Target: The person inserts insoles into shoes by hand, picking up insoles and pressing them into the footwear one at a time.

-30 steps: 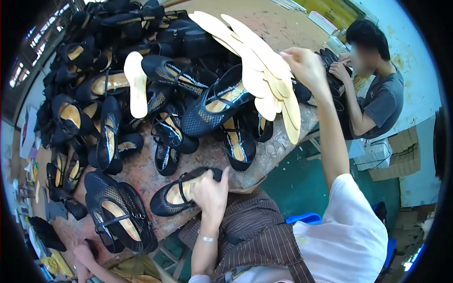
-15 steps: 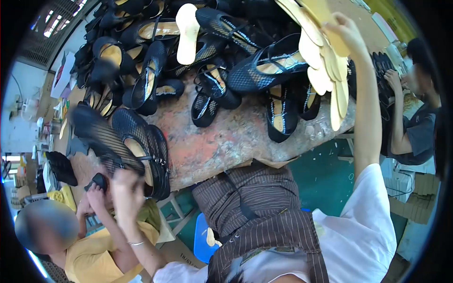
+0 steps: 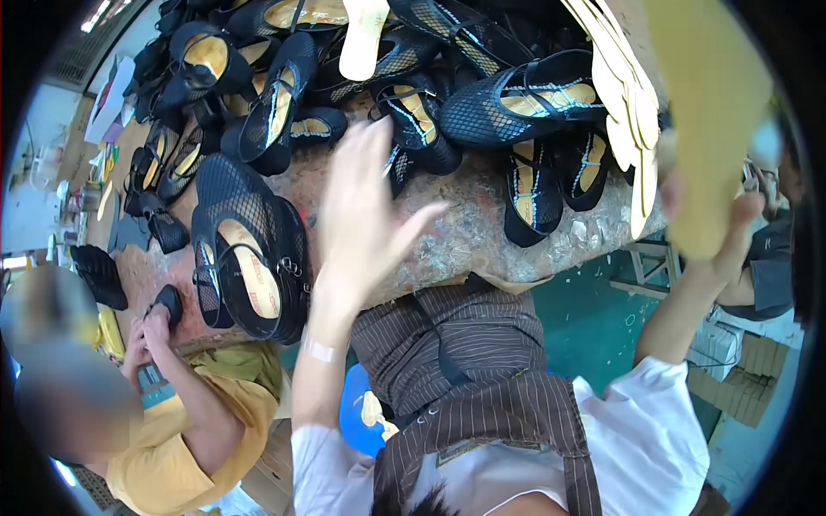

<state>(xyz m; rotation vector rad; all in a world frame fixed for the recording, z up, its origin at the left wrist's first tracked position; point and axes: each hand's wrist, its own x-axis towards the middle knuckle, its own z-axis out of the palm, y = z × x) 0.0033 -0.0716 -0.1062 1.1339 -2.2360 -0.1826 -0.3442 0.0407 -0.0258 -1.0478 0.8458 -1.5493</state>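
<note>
My left hand is above the worktable, fingers stretched out and thumb spread, holding nothing. Just left of it stands a group of black mesh shoes, one showing a cream insole with red print. In my right hand, off the table's right side, is a long yellow insole, gripped near its lower end and smeared by motion. Beside it, a fanned stack of pale insoles hangs over black mesh shoes. The nearest of these is a strapped mesh shoe lying on its side.
Many black shoes are heaped across the back of the stained worktable. A single pale insole rests on the heap. At left, a co-worker in a yellow shirt handles a dark shoe. Another person is at right.
My left hand has let go of the mesh shoe at left and moved right and up, opening. My right hand has moved right and down, carrying the yellow insole away from the stack.
</note>
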